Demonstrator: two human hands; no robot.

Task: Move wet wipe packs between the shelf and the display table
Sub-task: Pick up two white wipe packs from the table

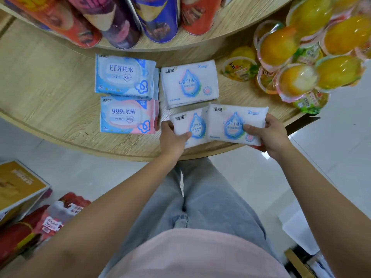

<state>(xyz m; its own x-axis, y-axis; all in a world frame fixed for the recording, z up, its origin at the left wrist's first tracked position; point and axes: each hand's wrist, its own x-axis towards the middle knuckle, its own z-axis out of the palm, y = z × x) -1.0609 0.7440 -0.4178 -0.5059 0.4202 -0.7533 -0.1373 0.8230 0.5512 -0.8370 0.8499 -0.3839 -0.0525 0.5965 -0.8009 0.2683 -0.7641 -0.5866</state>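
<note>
Several wet wipe packs lie on the round wooden display table [50,93]. My left hand [172,137] grips a white lotion pack [188,125] at its near left corner. My right hand [269,135] grips a second white lotion pack [232,121], which overlaps the right side of the first. Another stack of white lotion packs [189,83] rests just behind them. To the left sit a blue EDI pack [124,76] and, nearer to me, a pink-and-blue 99.9% pack [128,115].
Tall snack tubes [120,19] stand on a raised tier at the back. Bagged orange jelly cups [301,57] crowd the table's right side. On the floor at lower left are a yellow box [18,185] and red packaged goods [50,219]. My legs stand against the table's front edge.
</note>
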